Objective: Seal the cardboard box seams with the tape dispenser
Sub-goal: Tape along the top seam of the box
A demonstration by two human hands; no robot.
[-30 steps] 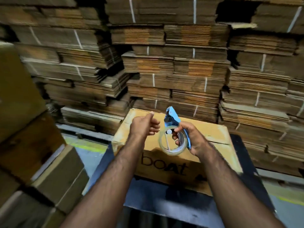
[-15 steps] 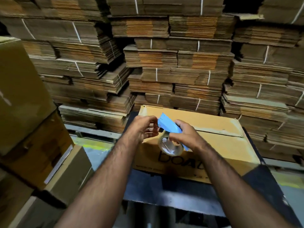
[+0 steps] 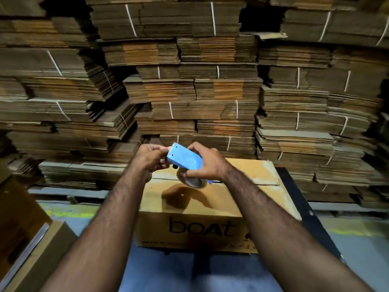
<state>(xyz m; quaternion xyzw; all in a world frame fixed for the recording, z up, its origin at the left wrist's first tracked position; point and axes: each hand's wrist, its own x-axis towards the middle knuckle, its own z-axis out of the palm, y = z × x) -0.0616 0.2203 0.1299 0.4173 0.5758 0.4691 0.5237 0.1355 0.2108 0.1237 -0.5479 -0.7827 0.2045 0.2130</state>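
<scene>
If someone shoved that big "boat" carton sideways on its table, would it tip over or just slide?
Probably slide. The boat carton looks wider than tall and sits flat on the dark table, so tipping seems unlikely. Its top seam is open, so the flaps may flex. Its weight can't be judged.

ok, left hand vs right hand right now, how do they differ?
The right hand grips the blue tape dispenser round its body and roll; the left hand only has curled fingers at its toothed front end. Whether it pinches the tape end is unclear. Both are raised above the cardboard box, apart from it.
</scene>
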